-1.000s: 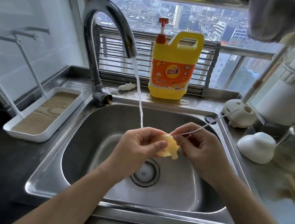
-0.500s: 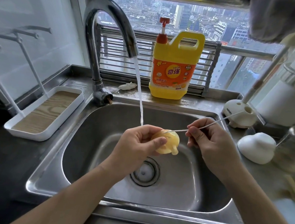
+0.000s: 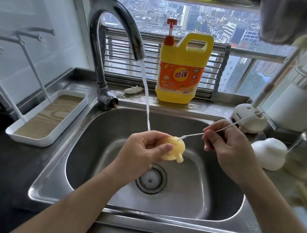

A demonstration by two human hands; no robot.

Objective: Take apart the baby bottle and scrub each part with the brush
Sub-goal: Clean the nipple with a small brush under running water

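Over the steel sink [image 3: 102, 149] my left hand [image 3: 142, 149] grips a yellowish silicone bottle nipple [image 3: 174, 149], its teat pointing down and to the right. My right hand [image 3: 225, 146] pinches a thin white straw brush [image 3: 219, 130] by its wire handle; the brush's tip touches the nipple's upper rim. Water runs from the tap [image 3: 121, 27] and lands on my left hand's knuckles. No other bottle parts are clearly in sight.
A yellow dish-soap jug [image 3: 183, 70] stands behind the sink. A white drying tray [image 3: 48, 118] with thin posts sits at the left. At the right are a white brush stand [image 3: 249, 120], a white dome-shaped object [image 3: 269, 153] and a glass jar [image 3: 302, 154].
My right hand has pulled back to the right, drawing the thin brush out of the nipple until only its tip touches. My left hand holds the nipple in the same spot.
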